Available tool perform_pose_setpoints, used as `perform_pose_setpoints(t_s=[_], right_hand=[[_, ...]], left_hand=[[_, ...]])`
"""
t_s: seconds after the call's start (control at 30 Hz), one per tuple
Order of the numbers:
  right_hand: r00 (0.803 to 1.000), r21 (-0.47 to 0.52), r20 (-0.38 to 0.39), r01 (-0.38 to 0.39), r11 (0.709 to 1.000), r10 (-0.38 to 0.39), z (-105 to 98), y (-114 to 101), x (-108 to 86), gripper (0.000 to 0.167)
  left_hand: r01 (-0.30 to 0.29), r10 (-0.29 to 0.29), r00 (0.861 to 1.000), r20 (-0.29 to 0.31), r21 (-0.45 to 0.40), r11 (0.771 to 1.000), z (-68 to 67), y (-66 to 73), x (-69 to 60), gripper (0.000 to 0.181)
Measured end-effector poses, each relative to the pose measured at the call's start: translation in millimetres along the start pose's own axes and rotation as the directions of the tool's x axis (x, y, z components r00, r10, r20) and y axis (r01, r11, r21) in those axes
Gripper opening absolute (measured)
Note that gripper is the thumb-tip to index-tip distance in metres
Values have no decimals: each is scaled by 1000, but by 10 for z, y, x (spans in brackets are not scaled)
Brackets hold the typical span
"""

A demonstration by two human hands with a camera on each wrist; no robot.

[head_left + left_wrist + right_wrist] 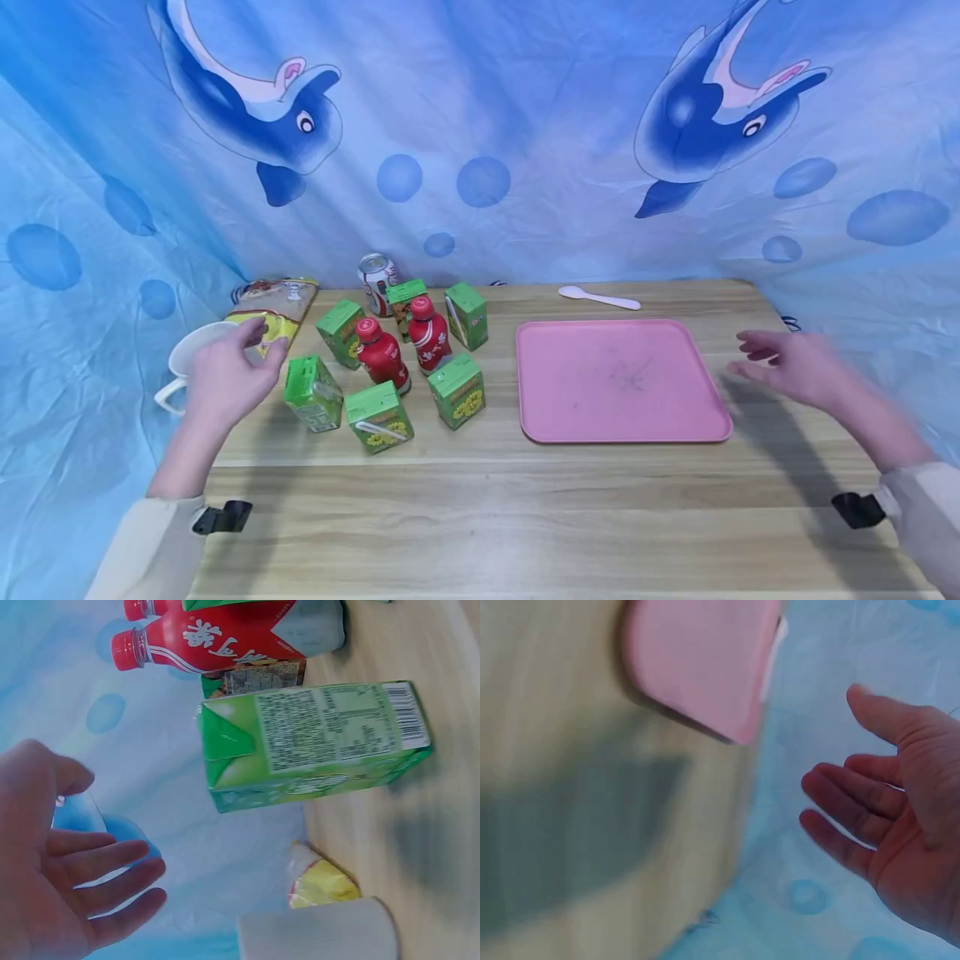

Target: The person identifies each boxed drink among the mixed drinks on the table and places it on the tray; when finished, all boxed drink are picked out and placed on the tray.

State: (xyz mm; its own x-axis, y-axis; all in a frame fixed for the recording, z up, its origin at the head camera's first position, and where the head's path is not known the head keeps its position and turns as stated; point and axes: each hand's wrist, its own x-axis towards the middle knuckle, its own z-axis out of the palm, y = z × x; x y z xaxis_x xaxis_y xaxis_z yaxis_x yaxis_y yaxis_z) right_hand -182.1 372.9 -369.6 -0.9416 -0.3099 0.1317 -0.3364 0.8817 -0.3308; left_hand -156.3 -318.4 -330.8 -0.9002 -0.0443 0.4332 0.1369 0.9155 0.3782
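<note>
Green carton point(312, 395) and white cup point(193, 343) sat near my left hand point(231, 371), pink tray point(573, 392) near my right hand point(798, 367)!
Both hands hovered empty, fingers loose: a poise before contact, I judged; any grasp called for lowering and curling them.

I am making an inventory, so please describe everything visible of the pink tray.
The pink tray looks like plastic: a shallow rectangle with rounded corners and a low rim. Faint dark marks show on its floor. It lies flat, open side up, on the wooden table, right of the green cartons; the pale spoon lies beyond its far edge. The right hand is near its right side, not touching it.
</note>
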Motion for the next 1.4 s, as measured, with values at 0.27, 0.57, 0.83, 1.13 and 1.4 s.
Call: perform_pose_setpoints(t_s=[0.27,0.57,0.83,1.13,1.4], right_hand=[[999,106,42,-4,994,-1,476,194,-284,87],[994,285,110,-21,958,-11,724,218,-303,105],[986,273,163,-67,960,23,790,259,-291,105],[989,253,151,-41,967,3,856,246,-309,106],[990,254,137,-64,965,29,885,260,-400,104]], left_hand=[[66,-85,986,-147,-125,990,86,-97,-272,39],[149,-166,983,-80,-185,971,135,-85,-435,48],[174,-194,978,-77,-212,962,197,-85,-473,48],[224,-234,972,-16,-236,946,235,-110,-531,55],[249,-235,968,85,-280,927,305,-70,-517,70]])
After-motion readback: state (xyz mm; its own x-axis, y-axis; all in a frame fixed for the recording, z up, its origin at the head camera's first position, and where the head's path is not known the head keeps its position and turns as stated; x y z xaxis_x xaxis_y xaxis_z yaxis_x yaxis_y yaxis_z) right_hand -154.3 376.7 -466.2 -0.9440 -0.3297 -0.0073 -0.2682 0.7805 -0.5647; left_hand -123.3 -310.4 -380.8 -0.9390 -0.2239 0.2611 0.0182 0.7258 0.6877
